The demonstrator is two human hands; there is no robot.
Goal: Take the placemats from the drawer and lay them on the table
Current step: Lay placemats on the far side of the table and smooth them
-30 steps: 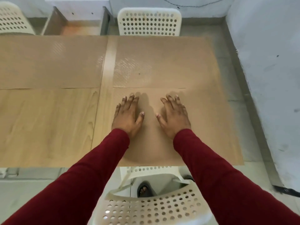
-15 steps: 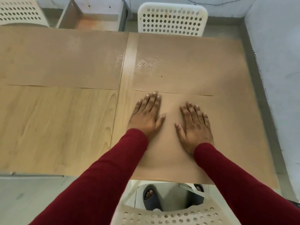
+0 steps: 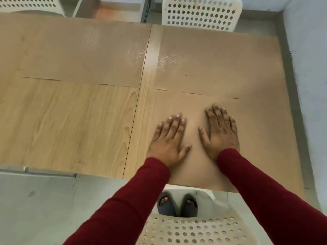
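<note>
Three tan placemats lie flat on the light wooden table (image 3: 70, 121). The near right placemat (image 3: 261, 142) is under both hands. My left hand (image 3: 169, 140) and my right hand (image 3: 221, 131) rest palm down on it, fingers spread, holding nothing. A second placemat (image 3: 221, 59) lies just beyond it at the far right. The third placemat (image 3: 79, 53) covers the far left part. The open drawer (image 3: 113, 11) stands beyond the table's far edge, with a brown floor and nothing visible inside.
White perforated chairs stand at the far side (image 3: 201, 13), the far left corner (image 3: 30, 4) and right below me (image 3: 194, 230). A pale wall (image 3: 311, 85) runs along the right of the table. My feet in slippers (image 3: 177, 204) show under the table's near edge.
The view has shifted so the table sits further right and closer. Both hands have slid slightly along the near right placemat, still flat on it.
</note>
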